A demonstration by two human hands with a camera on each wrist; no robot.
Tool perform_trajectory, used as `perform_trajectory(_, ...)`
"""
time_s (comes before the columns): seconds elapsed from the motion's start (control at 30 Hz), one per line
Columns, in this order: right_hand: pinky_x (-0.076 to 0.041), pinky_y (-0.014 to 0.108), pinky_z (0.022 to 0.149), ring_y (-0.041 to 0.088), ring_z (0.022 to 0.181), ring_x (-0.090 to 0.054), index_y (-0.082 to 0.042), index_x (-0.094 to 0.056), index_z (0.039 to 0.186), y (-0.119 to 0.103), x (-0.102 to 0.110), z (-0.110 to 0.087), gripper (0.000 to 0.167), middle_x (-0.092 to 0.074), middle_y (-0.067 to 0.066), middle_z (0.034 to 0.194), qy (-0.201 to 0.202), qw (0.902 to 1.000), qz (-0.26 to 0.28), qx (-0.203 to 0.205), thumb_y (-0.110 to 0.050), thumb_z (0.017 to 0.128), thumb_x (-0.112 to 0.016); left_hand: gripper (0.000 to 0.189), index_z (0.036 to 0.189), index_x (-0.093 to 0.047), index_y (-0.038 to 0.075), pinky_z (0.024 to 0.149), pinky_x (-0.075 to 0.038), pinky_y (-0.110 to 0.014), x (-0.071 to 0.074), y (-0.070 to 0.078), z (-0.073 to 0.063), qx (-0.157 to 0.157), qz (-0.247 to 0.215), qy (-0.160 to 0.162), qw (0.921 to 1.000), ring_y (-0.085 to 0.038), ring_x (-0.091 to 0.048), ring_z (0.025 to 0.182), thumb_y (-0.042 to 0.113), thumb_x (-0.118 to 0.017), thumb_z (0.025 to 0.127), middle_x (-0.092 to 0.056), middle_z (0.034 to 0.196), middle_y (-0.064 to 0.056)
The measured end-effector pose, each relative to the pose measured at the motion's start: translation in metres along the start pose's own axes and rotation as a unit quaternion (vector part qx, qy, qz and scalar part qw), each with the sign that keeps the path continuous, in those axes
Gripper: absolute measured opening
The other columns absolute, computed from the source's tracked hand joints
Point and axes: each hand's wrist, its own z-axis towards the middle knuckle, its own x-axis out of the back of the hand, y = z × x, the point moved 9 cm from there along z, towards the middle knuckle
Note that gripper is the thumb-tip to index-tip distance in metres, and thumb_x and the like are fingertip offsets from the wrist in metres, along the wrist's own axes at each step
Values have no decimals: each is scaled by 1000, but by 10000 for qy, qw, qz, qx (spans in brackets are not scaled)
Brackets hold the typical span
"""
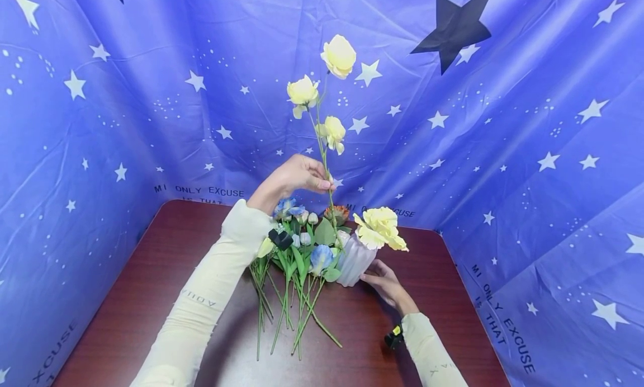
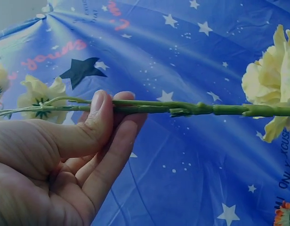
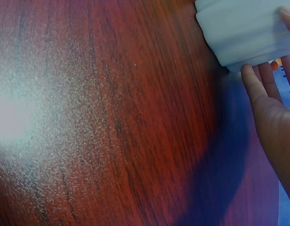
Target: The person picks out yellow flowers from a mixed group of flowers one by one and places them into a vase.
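Note:
My left hand [image 1: 304, 174] pinches the green stem [image 2: 197, 109] of a spray of pale yellow flowers [image 1: 339, 56] between thumb and fingertips. Its three blooms stand above the hand, and the stem runs down toward the mouth of a fluted whitish vase [image 1: 356, 262]. The stem's lower end is hidden among leaves and petals. A large yellow flower [image 1: 381, 229] leans out over the vase's right side. Low on the vase, my right hand [image 1: 385, 283] holds it, thumb on the wall and fingers at the base in the right wrist view.
Left of the vase lies a pile of flowers with blue blooms [image 1: 321, 258], white buds [image 1: 304, 239] and long green stems [image 1: 302, 320] pointing toward me. An orange flower [image 1: 338, 212] is behind it. A blue star-patterned curtain [image 1: 241, 96] surrounds the brown table [image 1: 427, 275].

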Motion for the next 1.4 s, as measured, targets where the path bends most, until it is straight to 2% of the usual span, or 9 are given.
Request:
perform_trajectory(0.27, -58, 25, 97, 10, 108, -67, -14, -59, 115, 0, 0, 1, 39, -67, -2, 115, -65, 10000, -7, 51, 17, 92, -58, 11, 99, -67, -7, 98, -61, -41, 4, 10, 3, -145, -265, 409, 9987, -17, -75, 85, -9, -71, 89, -75, 104, -23)
perform_trajectory(0.47, -58, 25, 97, 11, 108, -67, -14, -59, 116, 1, 0, 0, 39, -66, -2, 116, -45, 10000, -5, 3, 17, 93, -57, 11, 96, -69, -2, 98, -61, -37, 5, 8, 6, -109, -301, 672, 9972, -17, -74, 86, -5, -74, 87, -76, 103, -19)
perform_trajectory(0.6, -58, 25, 97, 11, 108, -67, -14, -58, 116, 1, 0, 0, 39, -66, -2, 115, -60, 10000, 4, 15, 18, 92, -57, 10, 93, -70, 0, 99, -60, -38, 3, 8, 8, -264, -87, 730, 9969, -16, -73, 84, -2, -77, 86, -77, 99, -16)
perform_trajectory(0.77, -58, 25, 96, 11, 108, -66, -14, -59, 115, -1, -1, 0, 40, -67, -3, 114, -67, 10000, 27, 59, 17, 92, -57, 9, 92, -71, -1, 97, -61, -39, -3, 6, 11, -412, -164, 673, 9967, -17, -74, 84, -6, -76, 86, -77, 98, -18)
perform_trajectory(1.07, -58, 25, 94, 10, 109, -66, -17, -60, 115, -3, -3, -2, 40, -67, -4, 114, -94, 9999, 66, 86, 15, 90, -61, 16, 103, -69, -9, 99, -60, -43, -16, -1, 18, -320, -212, 481, 9981, -21, -75, 91, -9, -71, 88, -73, 109, -26)
perform_trajectory(1.23, -58, 24, 94, 11, 109, -65, -16, -60, 115, -5, -4, -1, 40, -67, -4, 115, -141, 9998, 78, 103, 14, 89, -62, 18, 106, -67, -11, 96, -62, -38, -24, -3, 21, -251, -87, 348, 9990, -29, -75, 99, -10, -70, 89, -72, 112, -28)
perform_trajectory(1.4, -58, 25, 94, 11, 109, -66, -16, -60, 116, -5, -4, -1, 39, -67, -4, 116, -165, 9998, 48, 109, 13, 90, -63, 18, 106, -68, -11, 91, -63, -34, -32, -7, 25, -197, -36, 273, 9994, -32, -75, 100, -9, -71, 88, -73, 108, -27)
